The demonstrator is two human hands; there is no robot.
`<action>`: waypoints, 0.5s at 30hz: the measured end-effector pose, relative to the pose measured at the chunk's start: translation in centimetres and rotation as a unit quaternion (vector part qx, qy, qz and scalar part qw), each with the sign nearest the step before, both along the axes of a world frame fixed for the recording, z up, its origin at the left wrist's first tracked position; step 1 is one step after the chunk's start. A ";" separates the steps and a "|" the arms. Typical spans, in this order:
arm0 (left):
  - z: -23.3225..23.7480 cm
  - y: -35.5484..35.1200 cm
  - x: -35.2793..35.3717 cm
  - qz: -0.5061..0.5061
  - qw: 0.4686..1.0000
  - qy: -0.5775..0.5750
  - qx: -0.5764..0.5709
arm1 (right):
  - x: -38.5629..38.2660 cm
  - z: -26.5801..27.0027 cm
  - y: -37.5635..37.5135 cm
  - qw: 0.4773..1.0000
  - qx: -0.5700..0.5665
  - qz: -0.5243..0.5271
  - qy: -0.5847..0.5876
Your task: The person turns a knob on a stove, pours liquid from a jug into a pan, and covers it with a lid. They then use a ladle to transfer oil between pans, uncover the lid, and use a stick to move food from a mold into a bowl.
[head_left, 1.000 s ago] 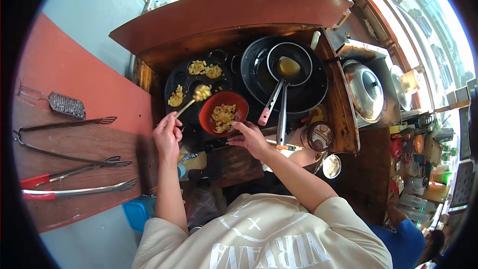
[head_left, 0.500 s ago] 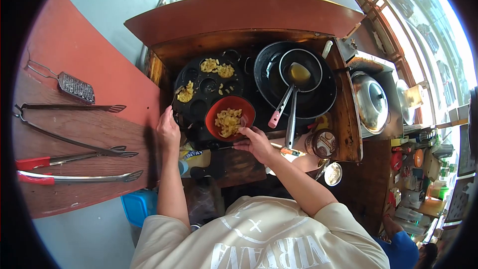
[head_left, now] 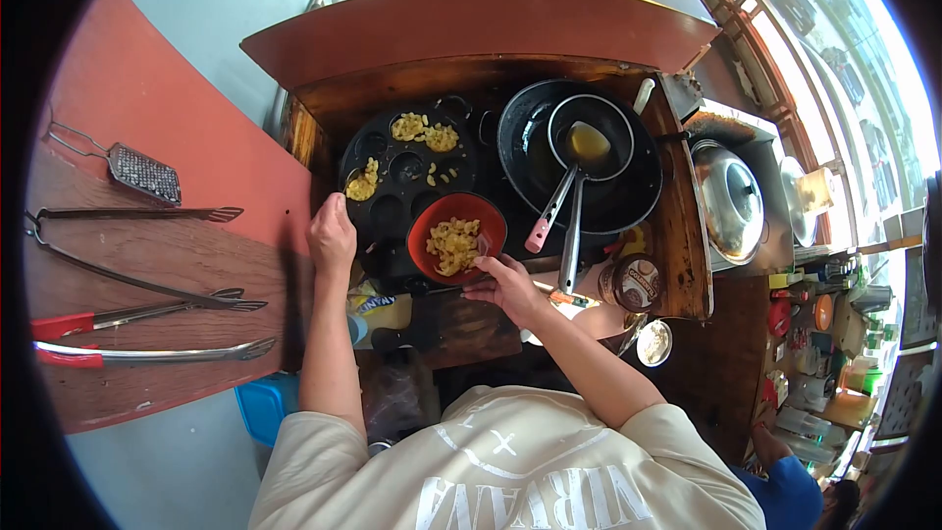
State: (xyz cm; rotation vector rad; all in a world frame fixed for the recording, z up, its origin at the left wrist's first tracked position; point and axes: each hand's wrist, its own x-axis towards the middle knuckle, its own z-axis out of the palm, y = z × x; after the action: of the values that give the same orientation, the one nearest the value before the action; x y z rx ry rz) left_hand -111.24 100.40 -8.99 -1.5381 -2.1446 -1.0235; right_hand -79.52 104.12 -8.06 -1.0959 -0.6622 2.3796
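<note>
My right hand grips the near right edge of a red bowl, thumb over the rim. Chunky yellow food pieces lie inside it. The bowl is held over the near part of a dark pan with round wells. My left hand is closed at the pan's left edge, and its fingers hide whatever they hold. Just beyond it, one well holds yellow pieces. Two adjoining far wells hold more yellow food, and a few loose bits lie nearer the middle.
A black wok to the right holds a small saucepan and a ladle with yellow liquid. A labelled jar stands nearby. Tongs and a grater lie on the left board. Another person's blue sleeve shows lower right.
My left hand has turned into a tighter fist; the thin dark utensil seen at its fingertips before no longer shows clearly. The bowl and my right hand have shifted very slightly.
</note>
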 end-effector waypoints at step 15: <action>-3.0 -0.7 -1.2 0.177 0.710 -0.661 0.165 | 0.5 0.2 -0.4 1.000 -0.015 0.000 0.002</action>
State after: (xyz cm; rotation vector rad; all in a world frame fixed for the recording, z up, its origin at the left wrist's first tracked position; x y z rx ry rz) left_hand -112.43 99.67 -12.01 0.0509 -2.4875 -2.6182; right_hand -79.01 103.71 -7.85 -1.1043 -0.6267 2.3990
